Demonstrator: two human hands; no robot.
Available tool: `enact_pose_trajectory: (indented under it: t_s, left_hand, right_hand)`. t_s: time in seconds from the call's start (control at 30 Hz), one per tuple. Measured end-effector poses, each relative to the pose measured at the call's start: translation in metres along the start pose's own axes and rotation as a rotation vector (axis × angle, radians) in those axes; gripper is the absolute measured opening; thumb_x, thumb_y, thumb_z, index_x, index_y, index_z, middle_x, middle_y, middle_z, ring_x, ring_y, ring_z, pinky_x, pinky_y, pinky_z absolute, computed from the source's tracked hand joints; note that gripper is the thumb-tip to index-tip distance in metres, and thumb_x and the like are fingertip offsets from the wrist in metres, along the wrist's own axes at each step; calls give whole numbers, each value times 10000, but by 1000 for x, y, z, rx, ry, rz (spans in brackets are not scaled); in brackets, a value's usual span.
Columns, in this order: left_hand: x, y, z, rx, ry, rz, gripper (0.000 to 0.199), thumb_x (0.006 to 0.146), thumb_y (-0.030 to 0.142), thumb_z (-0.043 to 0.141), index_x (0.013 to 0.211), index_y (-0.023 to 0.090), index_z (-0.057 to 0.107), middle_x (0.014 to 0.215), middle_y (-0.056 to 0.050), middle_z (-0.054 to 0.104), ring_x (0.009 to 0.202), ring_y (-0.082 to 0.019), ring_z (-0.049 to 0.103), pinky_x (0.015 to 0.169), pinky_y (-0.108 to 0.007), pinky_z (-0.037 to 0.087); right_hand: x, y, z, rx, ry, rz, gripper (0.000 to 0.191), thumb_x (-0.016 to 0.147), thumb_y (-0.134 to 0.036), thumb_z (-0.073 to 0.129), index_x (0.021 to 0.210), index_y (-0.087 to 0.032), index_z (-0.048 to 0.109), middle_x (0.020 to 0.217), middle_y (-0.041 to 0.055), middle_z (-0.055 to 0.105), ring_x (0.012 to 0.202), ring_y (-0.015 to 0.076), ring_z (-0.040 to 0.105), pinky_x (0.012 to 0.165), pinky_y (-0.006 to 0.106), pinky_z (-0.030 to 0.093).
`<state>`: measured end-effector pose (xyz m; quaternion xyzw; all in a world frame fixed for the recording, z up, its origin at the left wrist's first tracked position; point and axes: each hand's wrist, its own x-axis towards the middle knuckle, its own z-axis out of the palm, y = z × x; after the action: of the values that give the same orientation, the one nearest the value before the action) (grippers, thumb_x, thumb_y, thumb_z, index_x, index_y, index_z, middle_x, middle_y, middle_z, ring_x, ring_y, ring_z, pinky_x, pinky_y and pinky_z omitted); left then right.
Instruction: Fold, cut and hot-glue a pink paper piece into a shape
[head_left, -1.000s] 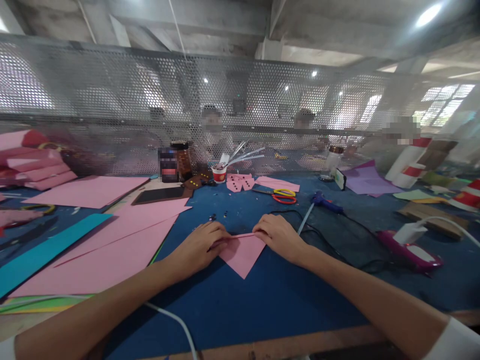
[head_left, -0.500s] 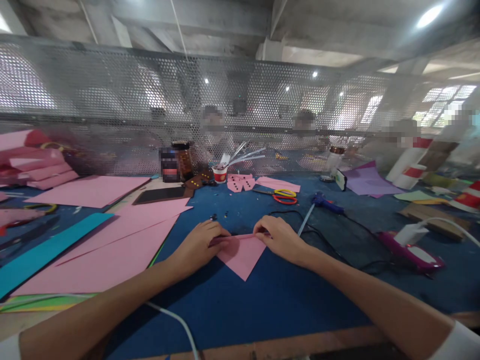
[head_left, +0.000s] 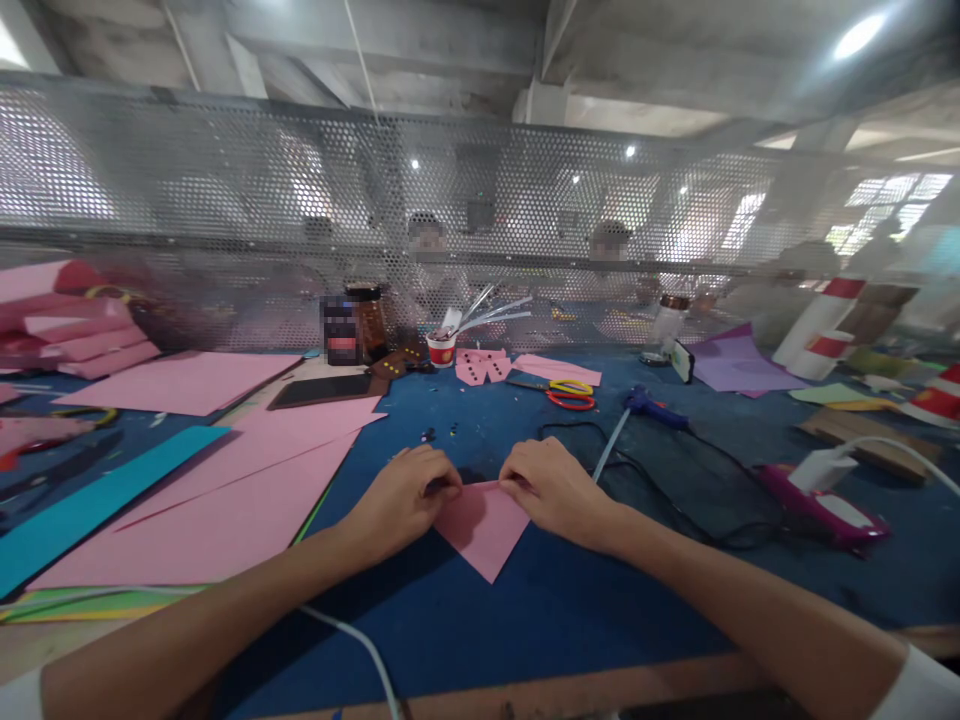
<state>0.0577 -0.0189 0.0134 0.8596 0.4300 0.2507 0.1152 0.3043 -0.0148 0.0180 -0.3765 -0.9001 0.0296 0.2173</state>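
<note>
A small pink paper (head_left: 486,525) lies on the blue table, its pointed end toward me and its far edge roughly straight. At its upper left corner, my left hand (head_left: 409,497) pinches the paper between thumb and fingers. The upper right corner is pinched by my right hand (head_left: 553,488). Both sets of fingertips cover parts of the far edge. Just beyond my left hand lie tiny dark bits (head_left: 427,435).
Large pink sheets (head_left: 247,510) and a teal strip (head_left: 112,505) lie left. Scissors (head_left: 570,393), a red-white cup (head_left: 441,350) and dotted pink pieces (head_left: 482,366) stand beyond. Right are a blue glue gun (head_left: 656,408), its cable and a purple power strip (head_left: 821,508).
The pink paper has shifted slightly toward me. Its rolled-looking far edge now appears flatter, and both hands' fingers are curled more closely at the corners.
</note>
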Motion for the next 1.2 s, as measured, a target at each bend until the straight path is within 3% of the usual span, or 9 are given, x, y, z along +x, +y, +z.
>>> enact_pose_trajectory:
  t_s: [0.13,0.43,0.6,0.77,0.93,1.2]
  left_hand:
    - [0,4,-2,-25,-10,-17,139,891,151,572,789,212,643,819,10,681,828,-189,573,781,-347,361]
    - [1,6,6,-63,-8,-20,130,851,124,613,840,230,688,855,19,712,857,-185,581,803,-332,357]
    - [1,13,7,-25,-8,-34,133,876,152,595,787,219,667,810,25,695,829,-174,577,791,-327,338]
    - [0,19,10,9,8,-42,127,838,121,599,782,219,658,825,28,680,840,-171,582,827,-332,331]
    - [-1,22,12,28,-6,17,164,834,98,585,854,240,665,873,36,701,886,-182,584,821,-341,316]
    - [-1,18,15,50,7,59,199,793,41,568,810,223,648,817,33,671,850,-169,575,801,-336,320]
  right_hand:
    - [0,-2,1,39,-9,2,113,958,-205,550,924,-192,658,918,8,672,866,162,571,781,314,317]
    - [2,-5,3,17,-22,1,141,948,-196,559,876,-198,680,873,7,689,850,168,580,770,319,300]
    - [1,-9,6,22,-28,-22,177,999,-281,523,991,-230,692,933,8,710,887,173,585,777,329,289]
    - [1,-12,10,-13,-6,-63,136,962,-223,559,888,-207,673,864,7,695,847,173,568,758,336,280]
    - [1,-13,13,-34,18,-112,111,958,-215,554,905,-190,649,860,16,681,855,180,553,761,336,282]
    - [0,-14,14,-68,35,-132,96,930,-193,551,870,-190,626,823,18,660,810,177,538,731,340,268]
